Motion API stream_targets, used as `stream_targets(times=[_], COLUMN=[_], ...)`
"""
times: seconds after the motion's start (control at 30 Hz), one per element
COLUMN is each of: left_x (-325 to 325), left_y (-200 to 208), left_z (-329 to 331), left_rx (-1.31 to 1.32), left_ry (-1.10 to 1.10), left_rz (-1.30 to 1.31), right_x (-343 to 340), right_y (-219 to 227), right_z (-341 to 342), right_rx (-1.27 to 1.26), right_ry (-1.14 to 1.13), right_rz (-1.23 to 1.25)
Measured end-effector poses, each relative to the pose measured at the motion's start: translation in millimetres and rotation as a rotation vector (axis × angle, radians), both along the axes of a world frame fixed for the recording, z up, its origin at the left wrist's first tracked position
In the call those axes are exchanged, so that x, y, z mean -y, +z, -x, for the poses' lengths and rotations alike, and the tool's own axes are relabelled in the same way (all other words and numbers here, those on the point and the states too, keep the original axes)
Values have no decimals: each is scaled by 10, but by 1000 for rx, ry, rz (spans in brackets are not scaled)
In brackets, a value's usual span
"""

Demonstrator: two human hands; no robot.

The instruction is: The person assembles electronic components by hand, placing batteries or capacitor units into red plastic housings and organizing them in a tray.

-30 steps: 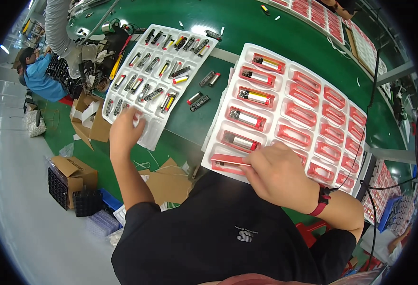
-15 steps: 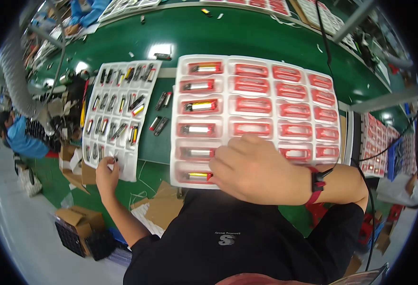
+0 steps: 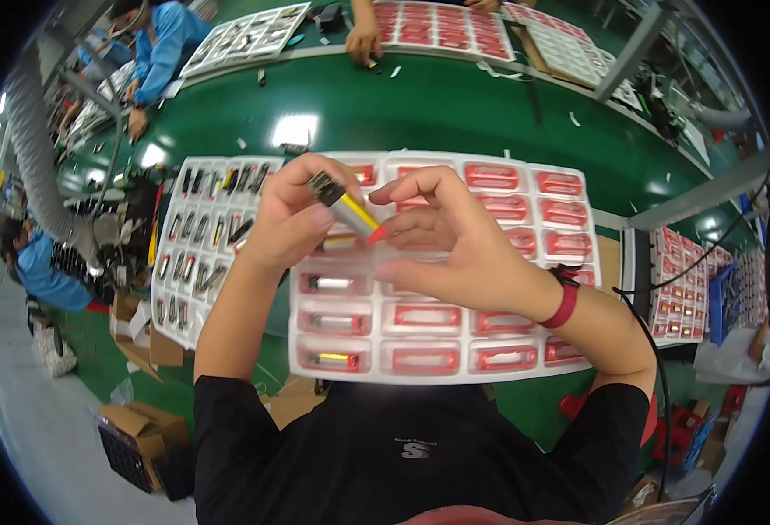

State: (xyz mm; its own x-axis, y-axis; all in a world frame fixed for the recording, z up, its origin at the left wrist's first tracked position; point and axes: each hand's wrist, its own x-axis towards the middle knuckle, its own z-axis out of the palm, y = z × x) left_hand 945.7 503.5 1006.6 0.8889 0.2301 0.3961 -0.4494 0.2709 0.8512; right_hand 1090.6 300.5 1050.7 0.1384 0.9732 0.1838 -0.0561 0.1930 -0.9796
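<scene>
My left hand (image 3: 287, 219) is raised over the large white tray (image 3: 376, 350), pinching a small battery piece (image 3: 350, 212) with a dark end, a grey body, a yellow stripe and a red tip. Close to that tip, my right hand (image 3: 455, 241) has its fingers curved and spread; I cannot tell whether they touch it. Red-lined recesses fill most of the tray. Similar pieces, such as the one with a yellow stripe (image 3: 330, 360), lie in its left column. My hands hide some upper recesses.
To the left, another white tray (image 3: 194, 331) carries several dark battery pieces. Across the green table (image 3: 420, 105), a co-worker's hand (image 3: 364, 42) is beside more red-lined trays. Someone in blue (image 3: 175, 39) works at the far left. A dark cable (image 3: 656, 350) hangs at right.
My left hand has come from the left tray up over the large tray, now with a battery piece. My right hand has lifted off the tray and opened. A co-worker's hand has appeared at the back.
</scene>
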Motion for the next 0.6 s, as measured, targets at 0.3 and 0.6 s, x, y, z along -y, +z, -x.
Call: stream_targets(times=[0.3,0.6], left_x=[78,151], left_y=[-32,77], left_z=[-896,-1290], left_rx=[-355,-486], left_ry=[287,155], left_rz=[-781,-1544], right_x=[59,60], right_y=[-222,-313], right_z=[-913,-1206], right_rx=[-88,-233], right_ry=[-366,-415], right_rz=[143,88])
